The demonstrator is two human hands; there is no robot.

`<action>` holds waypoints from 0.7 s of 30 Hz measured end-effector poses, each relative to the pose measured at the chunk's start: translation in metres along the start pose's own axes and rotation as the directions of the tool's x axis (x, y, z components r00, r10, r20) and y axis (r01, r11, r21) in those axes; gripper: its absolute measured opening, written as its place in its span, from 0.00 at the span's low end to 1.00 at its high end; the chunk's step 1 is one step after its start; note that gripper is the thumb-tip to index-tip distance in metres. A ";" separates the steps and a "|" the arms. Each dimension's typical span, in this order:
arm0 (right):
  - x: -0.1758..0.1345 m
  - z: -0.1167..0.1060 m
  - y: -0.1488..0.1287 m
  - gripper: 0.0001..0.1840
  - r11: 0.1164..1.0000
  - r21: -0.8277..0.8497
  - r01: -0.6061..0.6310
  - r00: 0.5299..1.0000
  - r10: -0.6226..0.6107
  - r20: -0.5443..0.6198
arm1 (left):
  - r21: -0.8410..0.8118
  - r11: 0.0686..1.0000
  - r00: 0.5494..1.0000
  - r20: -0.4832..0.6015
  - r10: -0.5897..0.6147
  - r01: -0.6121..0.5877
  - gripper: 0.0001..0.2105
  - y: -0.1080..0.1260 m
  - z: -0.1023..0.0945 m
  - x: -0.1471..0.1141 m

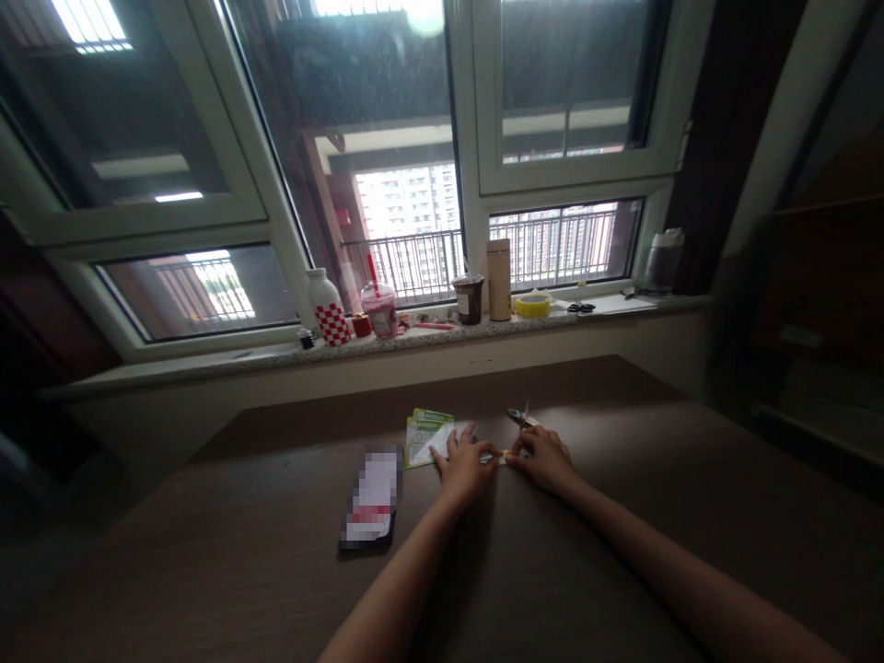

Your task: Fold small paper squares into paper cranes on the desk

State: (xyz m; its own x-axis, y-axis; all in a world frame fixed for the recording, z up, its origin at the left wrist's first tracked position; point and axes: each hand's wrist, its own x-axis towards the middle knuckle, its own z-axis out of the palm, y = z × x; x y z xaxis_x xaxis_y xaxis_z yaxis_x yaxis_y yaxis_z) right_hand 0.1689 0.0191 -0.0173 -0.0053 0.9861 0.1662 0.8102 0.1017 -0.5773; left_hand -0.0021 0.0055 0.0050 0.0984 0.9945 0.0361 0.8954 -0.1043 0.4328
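Note:
My left hand (466, 468) has its thumb and forefinger pinched at the left end of a small yellow-and-white piece (506, 457), too small to name. Its other fingers spread over a white sheet and green-edged cards (420, 442) lying on the table. From the right, my right hand (545, 460) pinches the same small piece, its fingers curled. Just beyond the right fingers lies a dark, slim pen-like object (516, 416), partly hidden by the hand. A phone (373, 493) with a blurred, lit screen lies left of my left forearm.
The brown table (262, 516) reaches toward a window sill (276, 354). On the sill stand a red-and-white checked bottle (330, 313), a pink drink cup (379, 311), a dark drink cup (470, 302), a tan flask (498, 281), a yellow tape roll (533, 306) and scissors (580, 308).

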 end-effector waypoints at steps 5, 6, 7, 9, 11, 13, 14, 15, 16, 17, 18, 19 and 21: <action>0.001 -0.004 0.003 0.05 1.000 0.007 0.000 1.000 0.000 0.014 | 0.013 1.000 0.999 0.045 -0.008 0.007 0.11 -0.003 -0.004 -0.001; 0.001 -0.004 0.003 0.05 1.000 0.005 -0.001 1.000 0.001 0.015 | 0.018 1.000 0.999 0.051 -0.011 0.010 0.12 -0.003 -0.005 -0.002; 0.001 -0.004 0.003 0.06 1.000 0.003 -0.003 1.000 0.003 0.017 | 0.022 1.000 0.998 0.055 -0.012 0.011 0.12 -0.003 -0.005 -0.002; 0.001 -0.004 0.002 0.06 1.000 0.001 -0.005 1.000 0.005 0.022 | 0.028 1.000 0.998 0.056 -0.014 0.012 0.12 -0.003 -0.005 -0.002; 0.001 -0.003 0.001 0.07 1.000 0.001 -0.006 1.000 0.006 0.028 | 0.034 0.999 0.999 0.050 -0.016 0.014 0.12 -0.002 -0.005 -0.003; 0.001 -0.003 0.000 0.08 1.000 0.000 -0.009 0.999 0.009 0.034 | 0.038 0.999 0.999 0.046 -0.020 0.018 0.12 -0.001 -0.004 -0.003; 0.001 -0.002 0.000 0.08 1.000 0.000 -0.012 0.999 0.012 0.038 | 0.038 0.999 0.999 0.044 -0.020 0.019 0.12 0.000 -0.004 -0.003; 0.001 -0.002 0.000 0.09 1.000 0.002 -0.017 0.999 0.017 0.042 | 0.038 0.999 0.999 0.040 -0.019 0.017 0.12 0.000 -0.004 -0.003; 0.001 -0.002 0.000 0.09 1.000 0.006 -0.020 0.999 0.020 0.046 | 0.035 0.999 0.999 0.034 -0.016 0.015 0.13 0.000 -0.003 -0.003; 0.002 -0.002 0.001 0.09 1.000 0.012 -0.023 0.999 0.023 0.049 | 0.032 0.999 0.999 0.028 -0.016 0.015 0.13 0.000 -0.003 -0.003; 0.002 -0.001 0.002 0.09 0.999 0.020 -0.025 0.998 0.024 0.051 | 0.029 0.999 1.000 0.021 -0.017 0.017 0.13 0.000 -0.003 -0.003; 0.002 -0.001 0.003 0.10 0.999 0.028 -0.025 0.998 0.024 0.054 | 0.024 0.999 1.000 0.013 -0.023 0.023 0.12 0.001 -0.003 -0.002; 0.003 -0.001 0.005 0.11 0.999 0.043 -0.022 0.998 0.019 0.059 | 0.012 0.999 0.999 0.005 -0.038 0.038 0.11 0.001 -0.002 -0.002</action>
State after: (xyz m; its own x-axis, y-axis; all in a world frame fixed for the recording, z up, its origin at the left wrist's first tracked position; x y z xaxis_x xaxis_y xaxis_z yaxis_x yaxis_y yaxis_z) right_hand 0.1734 0.0229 -0.0189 -0.0243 0.9938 0.1082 0.7840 0.0861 -0.6148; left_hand -0.0024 0.0035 0.0074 0.0666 0.9977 0.0155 0.9035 -0.0669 0.4233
